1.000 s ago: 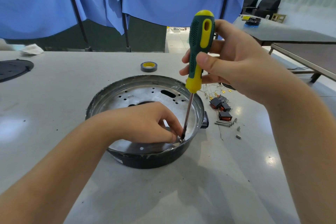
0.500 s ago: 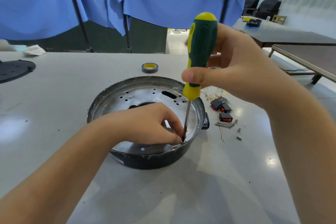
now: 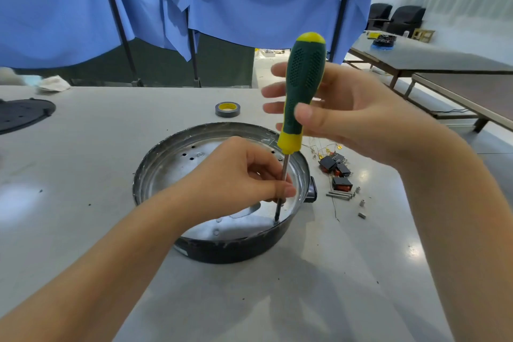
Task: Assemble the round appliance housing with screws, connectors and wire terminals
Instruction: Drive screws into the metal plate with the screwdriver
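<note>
Housing (image 3: 222,247) mid-table, tape roll (image 3: 227,109) behind it, connectors (image 3: 336,172), probably screws (image 3: 340,194), at right

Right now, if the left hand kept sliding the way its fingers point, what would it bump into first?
Probably the screwdriver: the left hand points right, its fingertips already at the metal shaft. Beyond that comes the housing wall, though depth is hard to judge.
</note>
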Available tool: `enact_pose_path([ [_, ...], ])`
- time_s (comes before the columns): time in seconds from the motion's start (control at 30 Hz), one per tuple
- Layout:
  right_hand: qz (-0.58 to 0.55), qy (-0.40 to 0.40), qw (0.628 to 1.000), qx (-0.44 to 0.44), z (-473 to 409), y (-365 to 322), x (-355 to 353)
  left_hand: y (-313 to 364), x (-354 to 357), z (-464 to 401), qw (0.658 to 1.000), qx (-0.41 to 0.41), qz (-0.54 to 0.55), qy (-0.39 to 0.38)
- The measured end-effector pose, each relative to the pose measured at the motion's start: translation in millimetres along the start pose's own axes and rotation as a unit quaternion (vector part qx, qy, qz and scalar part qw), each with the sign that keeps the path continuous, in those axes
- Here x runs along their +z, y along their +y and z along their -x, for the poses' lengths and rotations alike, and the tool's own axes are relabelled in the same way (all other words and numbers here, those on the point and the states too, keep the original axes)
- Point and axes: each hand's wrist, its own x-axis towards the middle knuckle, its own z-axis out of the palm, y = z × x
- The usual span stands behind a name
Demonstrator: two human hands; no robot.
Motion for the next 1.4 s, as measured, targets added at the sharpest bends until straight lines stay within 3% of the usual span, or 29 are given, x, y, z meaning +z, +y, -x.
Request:
enact_pose_path([
  [0.07, -0.077, -0.040, 0.996, 0.005, 0.7, 3.6, -4.5, 0.2, 0.7, 0.0, 1.000, 0.011, -0.003, -0.009],
  [0.13, -0.072, -0.033, 0.997, -0.002, 0.1, 4.5, -4.9, 1.0, 0.8, 1.0, 1.000, 0.016, -0.004, -0.019],
  [0.33, 0.154, 0.119, 0.980, -0.041, -5.2, 0.4, 7.7, 1.7, 1.3, 0.9, 0.997, -0.029, 0.036, -0.057],
  [0.47, 0.195, 0.161, 0.966, -0.058, -10.8, 6.4, 19.5, 2.5, 2.1, 2.0, 0.995, -0.036, 0.036, -0.084],
  [0.6, 0.074, 0.046, 0.996, -0.006, -8.6, 6.9, 10.2, 1.6, 1.5, 1.7, 0.995, -0.031, 0.028, -0.087],
  [0.67, -0.037, -0.024, 0.999, 0.015, -3.5, 5.4, -0.3, 1.1, 1.4, 1.4, 0.995, -0.032, 0.027, -0.092],
  [0.73, -0.071, -0.063, 0.995, 0.012, 0.5, 3.7, -4.9, 0.1, 1.1, 1.5, 0.994, -0.032, 0.032, -0.099],
  [0.87, 0.053, 0.037, 0.998, -0.019, -0.9, -1.0, 3.0, 0.4, 1.2, 1.7, 0.996, -0.022, 0.034, -0.083],
  [0.97, 0.180, 0.119, 0.974, -0.069, -6.8, 0.7, 18.8, 1.9, 2.0, 0.9, 1.000, -0.008, 0.006, -0.010],
  [1.1, 0.172, 0.172, 0.967, -0.081, -11.2, 8.6, 29.3, 2.3, 4.5, 0.0, 0.999, -0.023, 0.007, 0.022],
  [1.2, 0.166, 0.087, 0.982, -0.006, -9.5, 7.5, 17.8, 3.8, 6.0, 0.5, 0.999, -0.027, 0.022, 0.003],
  [1.3, 0.026, -0.050, 0.998, 0.041, -3.0, 7.4, 0.1, 4.9, 6.9, 0.8, 0.999, -0.026, 0.030, -0.034],
  [1.4, -0.078, -0.123, 0.989, 0.029, 2.7, 6.0, -9.8, 4.1, 7.3, 1.0, 0.996, -0.038, 0.044, -0.068],
])
